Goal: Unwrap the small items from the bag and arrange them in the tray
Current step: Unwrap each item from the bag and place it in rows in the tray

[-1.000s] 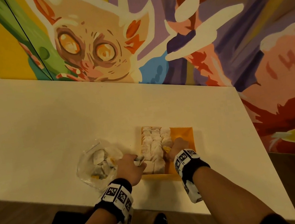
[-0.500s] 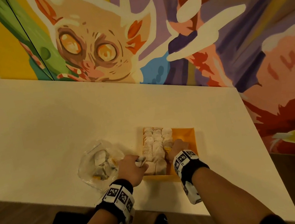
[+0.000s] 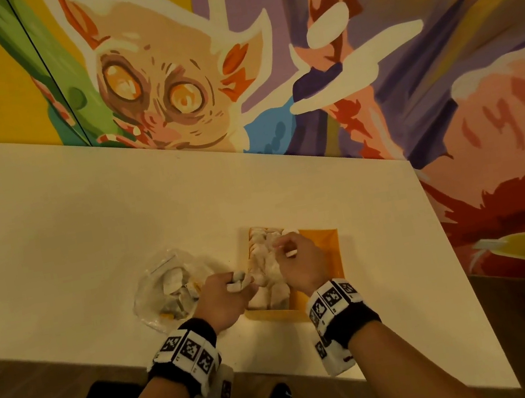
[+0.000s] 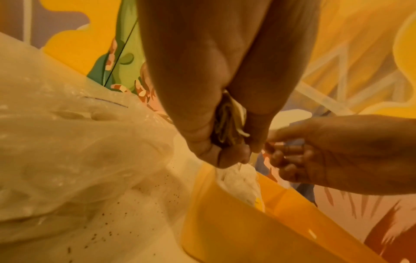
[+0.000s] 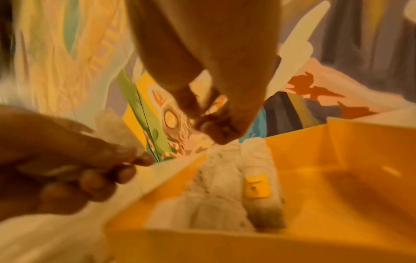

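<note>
The bag [image 3: 172, 288] is lying at the table's [image 3: 51, 234] left, wrapped items inside. My left hand [image 3: 221, 301] is clenching spent wrappers [image 4: 229, 122], keeping them out of the tray [image 3: 327, 250]. My right hand [image 3: 299, 262] is pinching a small white piece over the rows of unwrapped items [image 5: 220, 192]. One carries a yellow label [image 5: 256, 186], its writing too blurred to read.

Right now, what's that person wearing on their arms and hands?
Both hands, left and right, are bare, forearms unsleeved. Each wrist carries a black wristband ringed with white blocks bearing black-and-white square markers, with a white unit beneath.
</note>
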The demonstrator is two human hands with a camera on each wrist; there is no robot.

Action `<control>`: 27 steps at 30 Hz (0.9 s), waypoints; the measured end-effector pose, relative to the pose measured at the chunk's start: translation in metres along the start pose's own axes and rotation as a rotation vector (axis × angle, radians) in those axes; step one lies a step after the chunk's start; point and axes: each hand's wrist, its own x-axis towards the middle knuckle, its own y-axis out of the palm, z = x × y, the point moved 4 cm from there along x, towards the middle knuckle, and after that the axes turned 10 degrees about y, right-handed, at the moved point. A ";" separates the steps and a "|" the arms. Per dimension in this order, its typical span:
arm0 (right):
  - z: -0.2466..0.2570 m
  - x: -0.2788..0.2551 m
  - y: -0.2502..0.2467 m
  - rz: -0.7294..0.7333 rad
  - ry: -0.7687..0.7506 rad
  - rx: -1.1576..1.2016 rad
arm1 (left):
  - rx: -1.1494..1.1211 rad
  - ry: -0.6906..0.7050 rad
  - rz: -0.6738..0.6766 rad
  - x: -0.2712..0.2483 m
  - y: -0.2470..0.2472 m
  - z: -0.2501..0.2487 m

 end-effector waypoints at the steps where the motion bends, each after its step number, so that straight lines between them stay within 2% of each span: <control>1: 0.011 -0.011 0.004 0.080 -0.068 0.085 | -0.021 0.015 0.005 -0.002 -0.002 -0.004; 3: 0.025 -0.030 0.012 0.247 -0.128 0.125 | -0.004 0.058 0.033 -0.006 -0.005 -0.013; 5: 0.029 -0.040 0.018 0.340 -0.128 0.077 | 0.009 0.083 0.054 -0.009 -0.008 -0.019; 10: 0.031 -0.042 0.015 0.219 -0.183 0.013 | -0.068 0.067 0.052 -0.012 -0.012 -0.021; 18: 0.030 -0.041 -0.002 0.137 -0.158 0.054 | -0.227 0.015 0.009 -0.018 -0.018 -0.024; 21: 0.037 -0.043 -0.007 0.240 -0.248 -0.086 | -0.276 -0.003 0.011 -0.019 -0.022 -0.028; 24: 0.043 -0.046 -0.009 0.364 -0.267 -0.214 | -0.224 0.061 0.022 -0.018 -0.023 -0.033; 27: 0.046 -0.048 -0.013 0.409 -0.256 -0.174 | -0.105 0.122 -0.033 -0.015 -0.025 -0.037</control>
